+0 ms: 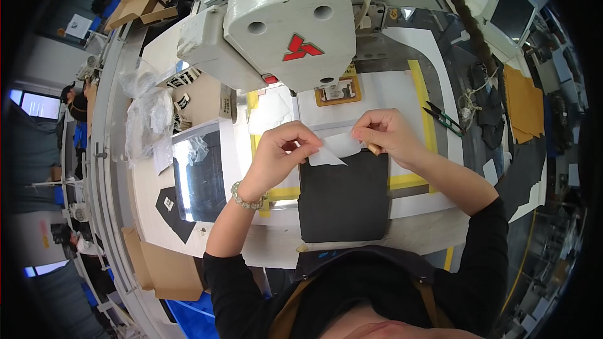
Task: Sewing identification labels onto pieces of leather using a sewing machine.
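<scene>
Firstly, one table, pale and curve-edged, is spreading beneath the work. One machine, white painted metal with rounded corners, is overhanging it. Two bare forearms are angling inward from black sleeves, elbows bending outward, the hands nearly meeting below the machine. Left hand: palm turning inward, fingers curling, thumb and forefinger pinching the left part of the white piece. Right hand: wrist bending, fingers folding, thumb and forefinger pinching that piece's right end; a small tan shape is showing under these fingers, too hidden to identify. Black sheet, matt and roughly rectangular, is lying flat toward the body. White piece, thin, smooth and pointed at one lower corner, is stretching between the hands, over the sheet's far edge. Yellow tape, in straight strips, is running along the right. Snips, green-handled, dark-bladed, are lying just beyond it. Bracelet, of rounded pale beads, is circling the left wrist.
</scene>
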Demonstrator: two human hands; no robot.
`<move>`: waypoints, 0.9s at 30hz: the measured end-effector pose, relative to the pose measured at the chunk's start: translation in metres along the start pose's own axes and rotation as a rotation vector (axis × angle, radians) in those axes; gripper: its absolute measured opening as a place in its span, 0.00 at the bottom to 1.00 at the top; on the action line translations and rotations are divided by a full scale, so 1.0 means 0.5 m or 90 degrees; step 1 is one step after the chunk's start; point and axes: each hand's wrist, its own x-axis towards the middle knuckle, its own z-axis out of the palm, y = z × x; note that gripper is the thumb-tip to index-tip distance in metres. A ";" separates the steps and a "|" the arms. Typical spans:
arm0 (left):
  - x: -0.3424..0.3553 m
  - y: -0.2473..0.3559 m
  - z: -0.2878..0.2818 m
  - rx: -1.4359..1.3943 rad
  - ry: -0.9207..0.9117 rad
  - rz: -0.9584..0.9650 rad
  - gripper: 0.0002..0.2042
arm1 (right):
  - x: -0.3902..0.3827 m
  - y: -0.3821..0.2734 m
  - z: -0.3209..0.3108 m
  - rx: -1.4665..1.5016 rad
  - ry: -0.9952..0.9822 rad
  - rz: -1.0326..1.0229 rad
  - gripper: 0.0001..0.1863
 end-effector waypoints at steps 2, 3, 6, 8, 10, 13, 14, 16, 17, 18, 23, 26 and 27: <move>-0.011 -0.014 -0.025 -0.017 0.043 -0.036 0.02 | -0.001 -0.009 -0.003 -0.026 0.021 -0.020 0.06; -0.016 -0.025 -0.042 -0.023 0.052 -0.050 0.02 | -0.003 -0.015 -0.003 -0.014 0.031 -0.020 0.05; -0.030 -0.037 -0.102 0.076 0.126 -0.107 0.02 | -0.003 -0.017 -0.006 0.004 0.045 -0.018 0.05; -0.025 -0.044 -0.136 0.234 0.206 -0.065 0.04 | -0.001 -0.014 -0.007 0.008 0.053 -0.016 0.05; -0.016 -0.038 -0.127 0.484 0.259 0.072 0.08 | 0.003 -0.008 -0.015 0.009 0.054 -0.018 0.05; -0.015 0.007 -0.063 0.317 0.207 0.019 0.22 | 0.009 -0.007 -0.016 0.018 0.038 -0.013 0.06; -0.005 0.018 -0.031 0.227 0.166 0.017 0.25 | 0.011 -0.005 -0.017 0.016 0.038 -0.011 0.06; 0.018 0.017 0.007 0.148 0.152 0.011 0.18 | 0.016 -0.005 -0.014 0.036 0.023 -0.014 0.07; 0.026 0.005 0.013 0.088 0.119 -0.017 0.13 | 0.019 -0.006 -0.010 0.035 0.020 -0.013 0.07; 0.034 -0.006 0.019 0.029 0.085 -0.045 0.09 | 0.022 -0.008 -0.006 0.018 0.018 -0.034 0.07; 0.064 -0.040 0.028 0.023 0.087 0.090 0.03 | 0.032 -0.004 -0.031 -0.111 0.064 -0.147 0.03; 0.075 -0.049 0.025 0.298 0.011 0.276 0.08 | 0.038 0.009 -0.075 -0.546 0.100 -0.456 0.02; 0.078 -0.049 0.029 0.353 -0.022 0.294 0.10 | 0.038 0.012 -0.085 -0.676 0.099 -0.509 0.03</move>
